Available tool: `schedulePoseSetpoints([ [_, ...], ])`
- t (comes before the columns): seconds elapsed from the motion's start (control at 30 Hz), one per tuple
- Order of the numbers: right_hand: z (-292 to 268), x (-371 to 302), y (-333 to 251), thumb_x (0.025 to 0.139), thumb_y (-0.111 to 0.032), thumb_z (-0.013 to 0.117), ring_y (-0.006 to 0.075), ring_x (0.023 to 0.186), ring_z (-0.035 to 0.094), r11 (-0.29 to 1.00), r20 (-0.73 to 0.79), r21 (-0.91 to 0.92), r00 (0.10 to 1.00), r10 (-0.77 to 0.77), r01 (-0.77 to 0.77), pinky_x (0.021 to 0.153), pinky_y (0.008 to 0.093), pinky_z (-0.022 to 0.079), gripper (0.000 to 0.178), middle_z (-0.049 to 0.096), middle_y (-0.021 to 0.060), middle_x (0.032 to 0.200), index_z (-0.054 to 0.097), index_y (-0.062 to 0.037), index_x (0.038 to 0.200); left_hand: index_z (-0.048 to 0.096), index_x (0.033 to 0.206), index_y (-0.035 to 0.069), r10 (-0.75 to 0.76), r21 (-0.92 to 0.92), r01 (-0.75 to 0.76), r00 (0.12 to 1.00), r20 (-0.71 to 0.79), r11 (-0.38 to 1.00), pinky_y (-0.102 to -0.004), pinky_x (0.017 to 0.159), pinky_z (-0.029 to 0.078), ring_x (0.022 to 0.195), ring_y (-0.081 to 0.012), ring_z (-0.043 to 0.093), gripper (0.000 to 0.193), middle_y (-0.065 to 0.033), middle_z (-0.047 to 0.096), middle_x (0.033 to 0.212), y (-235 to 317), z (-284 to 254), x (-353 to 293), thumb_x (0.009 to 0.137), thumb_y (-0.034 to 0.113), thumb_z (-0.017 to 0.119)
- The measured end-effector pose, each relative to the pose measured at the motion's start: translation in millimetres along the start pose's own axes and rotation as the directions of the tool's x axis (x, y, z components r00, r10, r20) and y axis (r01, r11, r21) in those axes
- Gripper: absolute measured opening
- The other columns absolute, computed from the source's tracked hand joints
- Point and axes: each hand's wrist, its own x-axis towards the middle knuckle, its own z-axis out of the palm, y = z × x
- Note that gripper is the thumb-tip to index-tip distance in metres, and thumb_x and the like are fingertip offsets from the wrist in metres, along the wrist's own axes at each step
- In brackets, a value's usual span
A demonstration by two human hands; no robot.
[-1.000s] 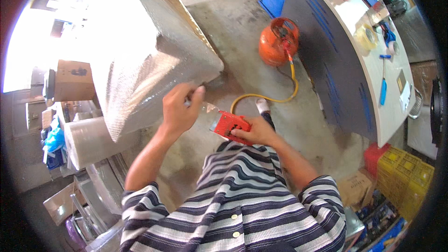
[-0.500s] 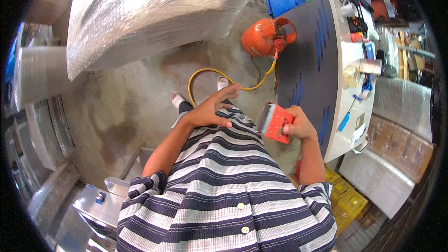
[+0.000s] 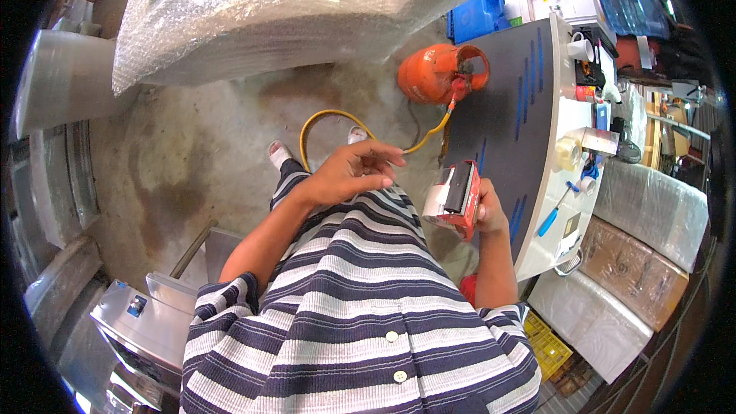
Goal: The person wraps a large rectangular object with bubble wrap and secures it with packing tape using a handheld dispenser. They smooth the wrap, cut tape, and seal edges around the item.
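Observation:
My right hand (image 3: 491, 211) grips a red tape dispenser (image 3: 469, 198) at waist height, right of my striped shirt. A black bar shows on the dispenser's top side, and a roll of pale tape sits at its left. In front of my body hangs my left hand (image 3: 354, 174), holding nothing, with its fingers loosely bent and the thumb apart from them. A gap separates it from the dispenser. Beyond the hands stands an orange gas cylinder (image 3: 429, 75), its yellow hose (image 3: 337, 112) looping across the floor near my feet.
A large bubble-wrapped block (image 3: 299, 23) fills the far side. Along the right runs a white-topped table (image 3: 540, 249) with a dark side panel, bearing a blue-handled screwdriver (image 3: 549, 221), tape rolls and a mug. Wrapped boxes (image 3: 632, 261) stand farther right; a metal cabinet (image 3: 146, 326) is at lower left.
The tape dispenser has turned in my right hand, so its black bar and tape roll now show. My left hand has moved slightly right, its fingers more curled. The view has shifted.

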Motion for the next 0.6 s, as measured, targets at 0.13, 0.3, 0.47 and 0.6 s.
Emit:
schedulePoseSetpoints([
  [0.13,-2,-5,11,0.072,-0.057,0.088,0.02,0.047,0.064,0.981,0.032,0.193,0.999,-0.025,0.019,0.049,0.0352,0.058,0.071,0.072,0.014,0.08,0.069,0.0039,0.104,0.061,0.131,0.0,-0.02,0.022,0.022,0.996,-0.09,1.0,-0.032,0.098,0.051,0.107,-0.0147,0.063,0.034,-0.0091,0.066,0.122,0,-2,-1,0.099,0.009,0.067],
  [0.3,19,-7,-5,0.075,-0.06,0.083,0.0201,0.042,0.06,0.948,-0.03,0.315,0.997,0.068,-0.055,0.047,0.036,0.055,0.067,0.07,0.0123,0.074,0.068,0.0032,0.092,0.063,0.128,0.0,0.012,0.141,0.01,0.988,-0.151,0.99,-0.0308,0.095,0.051,0.108,-0.0139,0.063,0.03,-0.0089,0.067,0.119,-2,-9,-2,0.101,0.012,0.065],
  [0.47,27,-17,22,0.089,-0.062,0.062,0.0223,0.03,0.048,0.75,-0.067,0.662,0.996,0.065,-0.004,0.037,0.0383,0.047,0.068,0.052,0.0055,0.047,0.063,0.0049,0.099,0.06,0.131,0.0,0.054,0.136,-0.024,0.972,-0.228,0.99,-0.0305,0.092,0.052,0.106,-0.0158,0.064,0.033,-0.0095,0.068,0.115,4,-5,2,0.104,0.018,0.06],
  [0.6,42,-24,20,0.093,-0.057,0.055,0.0228,0.028,0.045,0.617,-0.124,0.786,0.986,0.11,0.03,0.042,0.0384,0.048,0.059,0.045,0.0034,0.041,0.061,0.0009,0.106,0.057,0.131,0.0,-0.156,-0.047,0.149,0.953,-0.26,0.988,-0.0338,0.09,0.054,0.101,-0.0226,0.068,0.048,-0.0141,0.07,0.112,-11,-3,4,0.107,0.041,0.049],
])
